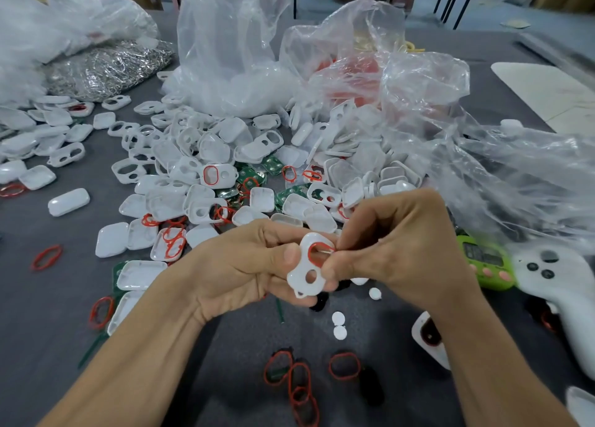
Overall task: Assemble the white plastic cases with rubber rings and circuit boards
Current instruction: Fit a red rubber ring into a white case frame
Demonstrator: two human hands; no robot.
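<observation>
No text can be read.

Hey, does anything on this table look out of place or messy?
Yes. A white game controller and a green gadget with pink buttons lie at the right, unrelated to the parts. Loose red rubber rings are scattered on the grey table, away from the pile of white cases.

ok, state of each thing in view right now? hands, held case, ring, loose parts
left hand: grips the white case
right hand: pinches the red ring at the case's large opening
white case: held above the table, tilted
red ring: in the large opening, seating unclear
loose rings: flat on the table
circuit boards: half buried under loose cases
</observation>
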